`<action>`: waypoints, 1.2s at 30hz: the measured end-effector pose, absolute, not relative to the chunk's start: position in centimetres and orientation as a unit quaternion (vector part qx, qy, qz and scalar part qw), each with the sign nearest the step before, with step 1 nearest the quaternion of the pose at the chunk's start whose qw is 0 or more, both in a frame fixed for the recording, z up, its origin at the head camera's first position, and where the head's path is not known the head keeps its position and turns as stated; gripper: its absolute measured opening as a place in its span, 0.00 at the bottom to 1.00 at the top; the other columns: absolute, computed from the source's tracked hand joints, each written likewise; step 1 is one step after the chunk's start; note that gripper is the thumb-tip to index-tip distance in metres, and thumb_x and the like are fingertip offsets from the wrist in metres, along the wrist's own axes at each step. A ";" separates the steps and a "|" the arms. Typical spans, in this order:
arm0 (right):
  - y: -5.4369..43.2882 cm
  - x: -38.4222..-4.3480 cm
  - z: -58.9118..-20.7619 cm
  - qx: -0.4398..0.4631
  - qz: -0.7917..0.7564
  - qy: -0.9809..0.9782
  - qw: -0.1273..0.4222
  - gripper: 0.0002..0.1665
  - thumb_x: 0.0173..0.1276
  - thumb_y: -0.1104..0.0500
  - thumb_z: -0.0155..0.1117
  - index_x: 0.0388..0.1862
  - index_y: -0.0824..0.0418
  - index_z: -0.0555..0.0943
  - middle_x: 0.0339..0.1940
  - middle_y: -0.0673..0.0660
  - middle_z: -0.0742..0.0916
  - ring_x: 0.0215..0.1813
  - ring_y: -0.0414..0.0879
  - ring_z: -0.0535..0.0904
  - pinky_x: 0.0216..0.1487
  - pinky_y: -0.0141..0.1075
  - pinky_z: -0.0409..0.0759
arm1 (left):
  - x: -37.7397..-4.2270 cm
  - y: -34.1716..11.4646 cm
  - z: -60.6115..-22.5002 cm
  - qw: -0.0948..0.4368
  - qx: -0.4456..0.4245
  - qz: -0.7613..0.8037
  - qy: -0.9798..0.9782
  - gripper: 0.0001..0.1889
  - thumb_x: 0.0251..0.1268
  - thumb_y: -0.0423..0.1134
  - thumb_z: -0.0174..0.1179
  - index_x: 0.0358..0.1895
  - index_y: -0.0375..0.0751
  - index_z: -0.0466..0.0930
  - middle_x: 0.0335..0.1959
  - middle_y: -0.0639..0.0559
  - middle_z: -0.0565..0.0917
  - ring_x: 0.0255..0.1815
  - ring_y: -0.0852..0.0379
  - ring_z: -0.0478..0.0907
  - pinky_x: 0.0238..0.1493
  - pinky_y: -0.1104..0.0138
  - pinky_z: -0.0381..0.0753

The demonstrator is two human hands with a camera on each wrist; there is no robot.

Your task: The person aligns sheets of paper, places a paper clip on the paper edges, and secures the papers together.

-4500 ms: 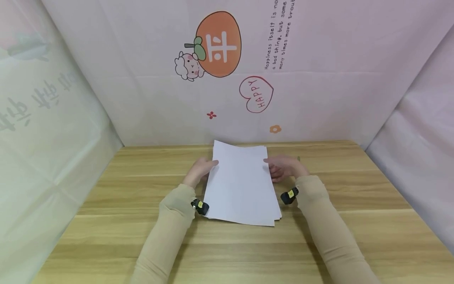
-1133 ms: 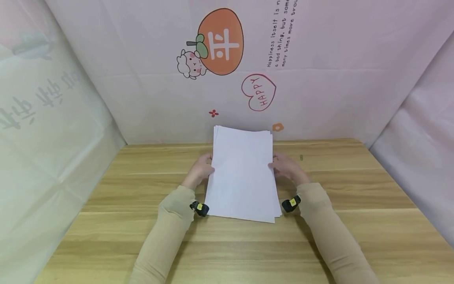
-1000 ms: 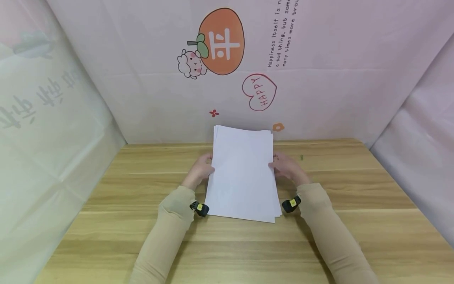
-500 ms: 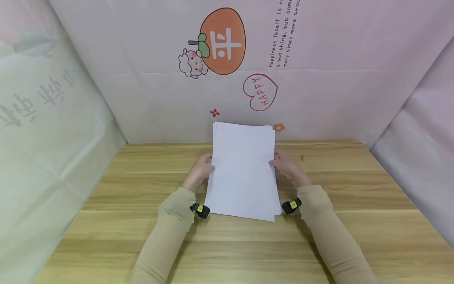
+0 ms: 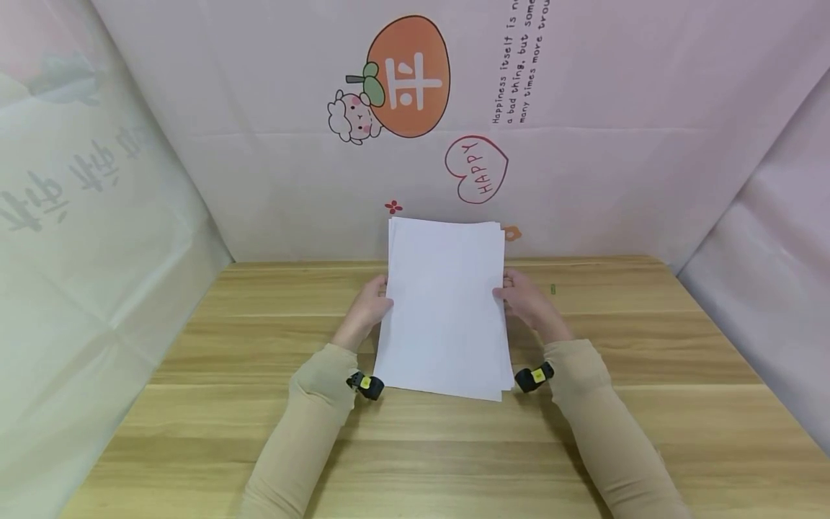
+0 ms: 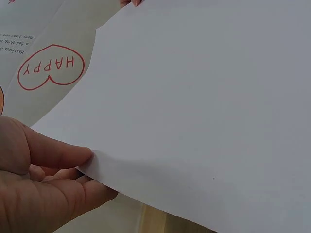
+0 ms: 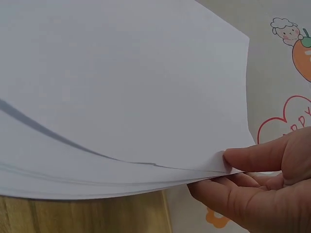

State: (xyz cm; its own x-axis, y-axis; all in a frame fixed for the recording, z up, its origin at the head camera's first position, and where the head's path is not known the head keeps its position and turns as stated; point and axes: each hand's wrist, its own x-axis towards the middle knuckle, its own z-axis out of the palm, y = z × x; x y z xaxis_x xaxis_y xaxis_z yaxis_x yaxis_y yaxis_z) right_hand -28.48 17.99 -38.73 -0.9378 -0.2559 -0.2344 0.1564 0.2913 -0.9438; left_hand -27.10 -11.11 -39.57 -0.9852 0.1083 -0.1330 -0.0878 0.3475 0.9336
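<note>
Several sheets of white paper (image 5: 444, 310) are held tilted up over the table, their far edge raised in front of the back curtain. My left hand (image 5: 368, 308) pinches the left edge, thumb on top and fingers beneath, as the left wrist view confirms. On the opposite edge my right hand (image 5: 528, 303) pinches the stack the same way. In the right wrist view the sheets (image 7: 126, 97) are fanned a little apart along the near side, their edges not lined up. The fingers under the paper are partly hidden.
The wooden table (image 5: 441, 461) runs up to a white printed curtain (image 5: 603, 180) at the back, with more white cloth (image 5: 97, 252) at the sides. A tiny green piece (image 5: 553, 289) lies on the table, right of the right hand.
Both hands have raised the paper's far edge higher, tilting the stack up against the view of the curtain. Earlier the right hand's fingers were spread lower beside the stack.
</note>
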 end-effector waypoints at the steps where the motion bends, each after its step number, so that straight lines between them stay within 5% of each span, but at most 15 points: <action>1: 18.0 -28.5 -38.7 -0.032 -0.595 0.785 0.172 0.31 0.75 0.66 0.41 0.73 0.71 0.47 0.71 0.73 0.62 0.70 0.65 0.61 0.66 0.56 0.64 | -27.1 -11.0 -39.5 0.081 0.009 0.569 0.818 0.29 0.61 0.22 0.44 0.69 0.33 0.59 0.63 0.34 0.70 0.61 0.40 0.71 0.60 0.52 0.72; 11: 17.9 -28.2 -38.5 -0.022 -0.608 0.780 0.146 0.32 0.76 0.65 0.42 0.73 0.70 0.47 0.72 0.72 0.61 0.70 0.64 0.62 0.65 0.54 0.67 | -27.0 -10.9 -39.2 0.095 0.008 0.616 0.782 0.32 0.66 0.26 0.47 0.73 0.34 0.50 0.71 0.36 0.60 0.69 0.40 0.62 0.67 0.50 0.63; 21: 18.0 -28.1 -38.3 -0.025 -0.625 0.773 0.104 0.31 0.76 0.64 0.42 0.73 0.70 0.49 0.71 0.71 0.63 0.70 0.63 0.62 0.67 0.52 0.65 | -26.8 -10.5 -38.6 0.073 0.005 0.644 0.761 0.24 0.66 0.26 0.48 0.66 0.27 0.62 0.62 0.32 0.72 0.61 0.40 0.72 0.62 0.53 0.71; 36: 17.6 -27.5 -37.4 -0.015 -0.615 0.787 0.053 0.29 0.76 0.60 0.45 0.71 0.65 0.55 0.70 0.68 0.67 0.69 0.60 0.65 0.67 0.52 0.66 | -26.6 -10.0 -37.5 0.059 -0.001 0.672 0.738 0.25 0.65 0.25 0.49 0.66 0.29 0.63 0.60 0.34 0.74 0.60 0.42 0.74 0.62 0.53 0.71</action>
State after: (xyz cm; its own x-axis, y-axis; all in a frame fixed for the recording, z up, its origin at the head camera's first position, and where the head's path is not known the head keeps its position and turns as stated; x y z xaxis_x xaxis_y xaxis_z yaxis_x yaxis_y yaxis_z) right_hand -27.47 17.65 -37.45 -0.9940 -0.0888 -0.0637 0.0403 0.2438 -0.9690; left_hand -26.61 -10.05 -37.49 -0.9931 0.0779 -0.0880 -0.0803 0.0975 0.9920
